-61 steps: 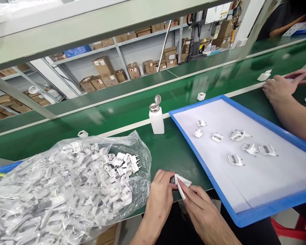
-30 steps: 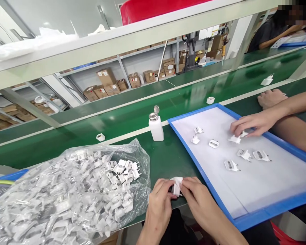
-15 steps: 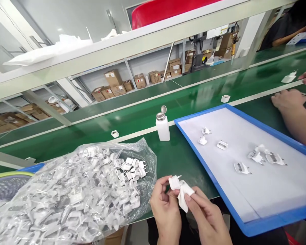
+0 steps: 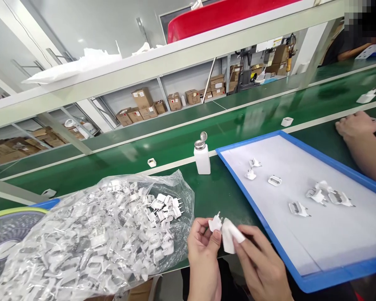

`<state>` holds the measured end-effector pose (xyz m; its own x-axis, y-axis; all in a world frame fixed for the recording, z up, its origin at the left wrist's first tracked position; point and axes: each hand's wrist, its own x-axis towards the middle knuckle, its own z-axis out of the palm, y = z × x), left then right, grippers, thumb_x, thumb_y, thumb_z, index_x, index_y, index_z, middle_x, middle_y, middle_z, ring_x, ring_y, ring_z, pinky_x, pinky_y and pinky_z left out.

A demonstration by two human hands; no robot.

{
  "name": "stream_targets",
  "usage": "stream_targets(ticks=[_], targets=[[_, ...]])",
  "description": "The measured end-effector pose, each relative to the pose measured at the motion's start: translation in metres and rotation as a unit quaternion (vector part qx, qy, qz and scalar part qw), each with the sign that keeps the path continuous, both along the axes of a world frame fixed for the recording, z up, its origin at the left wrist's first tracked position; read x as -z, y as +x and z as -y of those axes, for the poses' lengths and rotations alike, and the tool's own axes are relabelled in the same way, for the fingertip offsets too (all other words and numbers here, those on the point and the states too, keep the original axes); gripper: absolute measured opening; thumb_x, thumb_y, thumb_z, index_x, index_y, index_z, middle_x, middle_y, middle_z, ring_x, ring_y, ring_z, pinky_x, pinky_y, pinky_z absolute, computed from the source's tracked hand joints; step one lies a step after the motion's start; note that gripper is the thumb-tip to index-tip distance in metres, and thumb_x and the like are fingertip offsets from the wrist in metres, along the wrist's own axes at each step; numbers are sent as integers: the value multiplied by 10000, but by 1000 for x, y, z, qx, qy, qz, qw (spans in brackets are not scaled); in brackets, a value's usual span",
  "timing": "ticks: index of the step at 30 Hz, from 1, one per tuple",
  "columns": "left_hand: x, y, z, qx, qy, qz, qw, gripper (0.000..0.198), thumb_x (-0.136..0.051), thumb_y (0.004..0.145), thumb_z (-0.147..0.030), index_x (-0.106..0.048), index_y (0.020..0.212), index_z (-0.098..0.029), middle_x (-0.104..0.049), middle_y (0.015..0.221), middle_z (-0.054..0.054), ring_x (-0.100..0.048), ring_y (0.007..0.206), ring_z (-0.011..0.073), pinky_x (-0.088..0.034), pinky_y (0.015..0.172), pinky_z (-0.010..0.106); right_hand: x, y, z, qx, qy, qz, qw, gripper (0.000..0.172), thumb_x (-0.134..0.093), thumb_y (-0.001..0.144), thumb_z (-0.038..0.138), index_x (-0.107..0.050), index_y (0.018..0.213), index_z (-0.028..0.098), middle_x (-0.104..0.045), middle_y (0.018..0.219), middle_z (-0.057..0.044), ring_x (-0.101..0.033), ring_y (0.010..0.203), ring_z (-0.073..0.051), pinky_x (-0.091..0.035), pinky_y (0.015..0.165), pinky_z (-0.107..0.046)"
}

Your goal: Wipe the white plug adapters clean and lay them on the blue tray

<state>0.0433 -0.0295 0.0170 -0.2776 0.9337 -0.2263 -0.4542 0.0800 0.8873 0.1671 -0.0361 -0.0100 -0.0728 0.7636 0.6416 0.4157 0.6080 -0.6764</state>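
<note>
Between its thumb and fingers, my left hand point(image 4: 204, 255) grips a white two-pin plug housing point(image 4: 215, 223), pins pointing up. Close on its right, my right hand point(image 4: 260, 258) pinches a folded white cloth point(image 4: 228, 236), its free end beside the plug. Both hands are over the front edge of the green bench. Left of them, a clear plastic bag point(image 4: 94, 238) lies open, heaped with similar white housings. On the right, a blue-rimmed tray point(image 4: 247, 198) with a white bottom bears several loose plug housings point(image 4: 298, 208).
A white pump bottle point(image 4: 202, 159) with its metal lid raised stands behind my hands. White housings point(image 4: 151, 162) sit spaced along the green belt. A purple basket point(image 4: 6, 238) is at far left. A co-worker's hand point(image 4: 359, 124) rests beyond the tray.
My right hand and the cloth have shifted slightly right, away from the plug. The plug has turned so its pins point more upward. Housings on the belt have moved right.
</note>
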Motion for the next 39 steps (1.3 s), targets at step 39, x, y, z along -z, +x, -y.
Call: stream_targets(ticks=[39], targets=[[-3,2,9,25,13,-167,986,201,-790,793,-281,-800,954,-162,-741,797,28,-646,737,166,-501,680,209,-33,-21,26,-13,-259,-170,950,277,-497,1036,330,-741,1009,201,-604,859,-52,-590,643,-127,-512,573,-176]])
